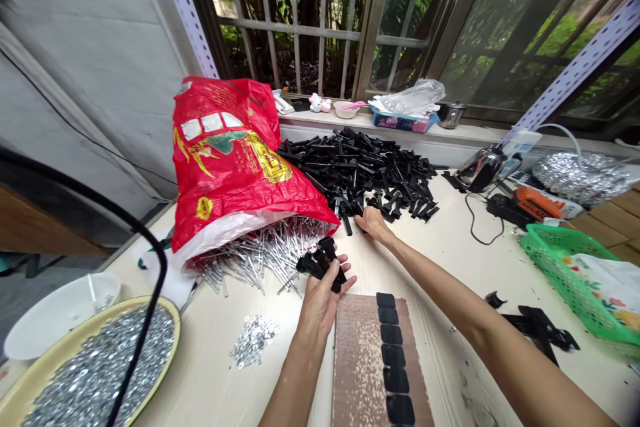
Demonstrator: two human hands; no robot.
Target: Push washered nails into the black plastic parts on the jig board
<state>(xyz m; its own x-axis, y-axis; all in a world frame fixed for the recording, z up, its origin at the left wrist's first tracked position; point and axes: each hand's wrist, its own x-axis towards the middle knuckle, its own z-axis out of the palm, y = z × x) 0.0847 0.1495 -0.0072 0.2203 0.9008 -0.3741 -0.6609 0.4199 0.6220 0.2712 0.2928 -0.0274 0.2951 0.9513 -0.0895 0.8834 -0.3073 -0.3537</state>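
Note:
Several black plastic parts (pixel 323 260), short and stem-like with wider ends, are bunched in my left hand (pixel 323 297), thumb across them. My right hand (pixel 374 223) reaches to the front edge of a large pile of the same black parts (pixel 360 163); its fingertips are at the pieces there, and what they pinch is hidden. Just below my hands lies a brown board (pixel 357 360) with a column of black rounded pads (pixel 394 353) along its right side. Left of my left hand, long metal nails or pins (pixel 255 253) spill from a red bag (pixel 235 153).
A yellow tray (pixel 173 340) of small metal washers stands at front left, near a small washer heap (pixel 254 340) and a black curved cable or rod (pixel 155 280). At right are a green basket (pixel 565 280), an orange-black tool (pixel 535 203) and loose black parts (pixel 540 330).

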